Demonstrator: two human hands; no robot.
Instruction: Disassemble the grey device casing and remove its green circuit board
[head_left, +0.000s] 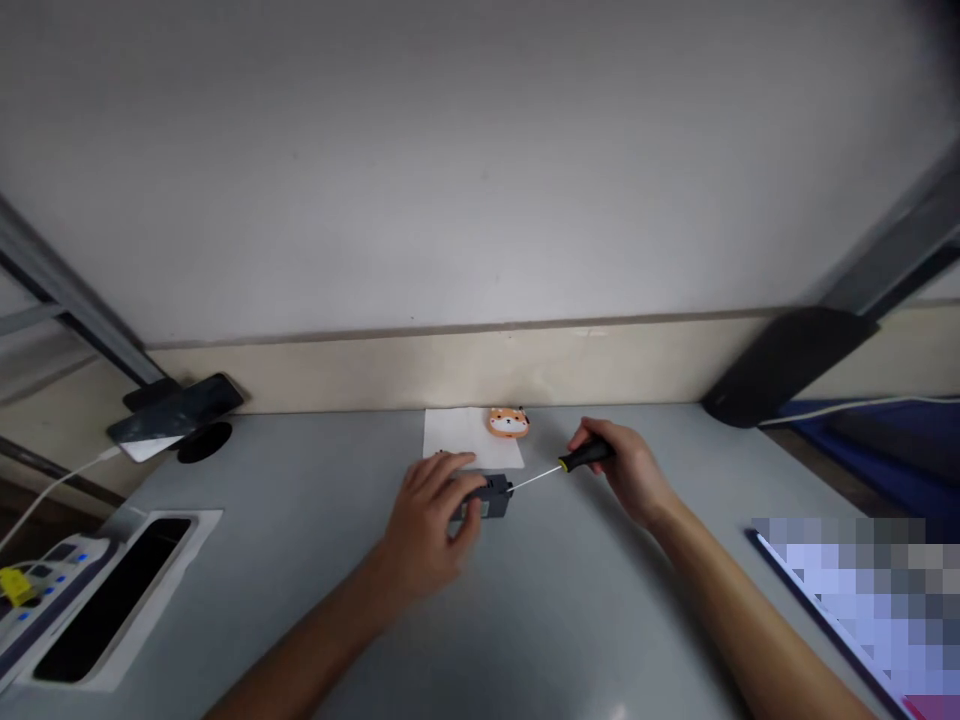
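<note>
1. The one camera, worn on the person's head, looked forward and down across the desk [555, 610].
2. The left hand [431, 520] and right hand [630, 468] showed fairly close, below the view's centre.
3. The wall [480, 180] beyond filled most of the upper half.

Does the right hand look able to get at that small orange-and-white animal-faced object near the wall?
Probably yes: the right hand is close, and nothing visible blocks its way to the orange-and-white object. However, it grips a black-handled screwdriver with a thin metal shaft.
</note>
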